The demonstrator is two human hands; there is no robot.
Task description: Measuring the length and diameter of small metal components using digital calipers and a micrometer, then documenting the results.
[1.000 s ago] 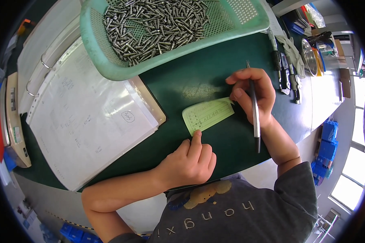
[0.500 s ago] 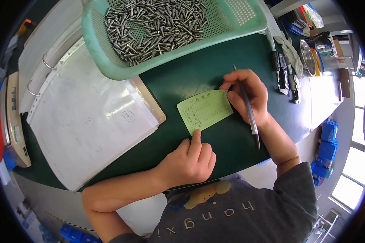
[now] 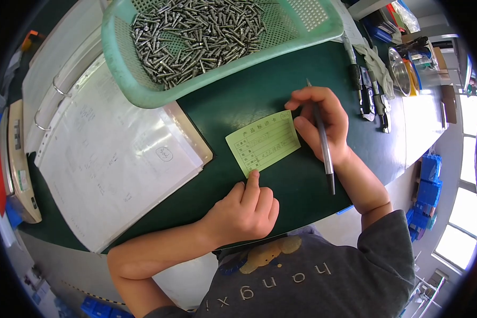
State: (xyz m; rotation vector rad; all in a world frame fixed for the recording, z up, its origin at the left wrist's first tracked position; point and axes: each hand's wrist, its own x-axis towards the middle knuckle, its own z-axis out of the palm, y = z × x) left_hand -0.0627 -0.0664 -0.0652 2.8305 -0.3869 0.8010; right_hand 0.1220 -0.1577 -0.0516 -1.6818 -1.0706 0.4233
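Note:
A small light-green printed card (image 3: 270, 139) lies tilted on the dark green tabletop. My left hand (image 3: 245, 212) pins its lower left edge under the index fingertip, while the other fingers are curled in. In my right hand (image 3: 328, 119), at the card's right end, a grey pen (image 3: 324, 140) is gripped. The pen's point is up and away from me, its dark end toward me. Whether the right thumb touches the card's edge, I cannot tell.
A green plastic basket (image 3: 206, 74) of metal screws (image 3: 196, 40) stands beyond the card. Left of it lies an open ring binder with paper (image 3: 116, 169). A beige device (image 3: 22, 175) sits at the far left. Black-handled tools (image 3: 367, 95) and a steel bowl (image 3: 399, 71) are at the right.
The card's upper right corner, lifted and partly behind the right fingers before, now shows flat. The view has shifted slightly; the left fingertip stays on the card and the pen stays in hand.

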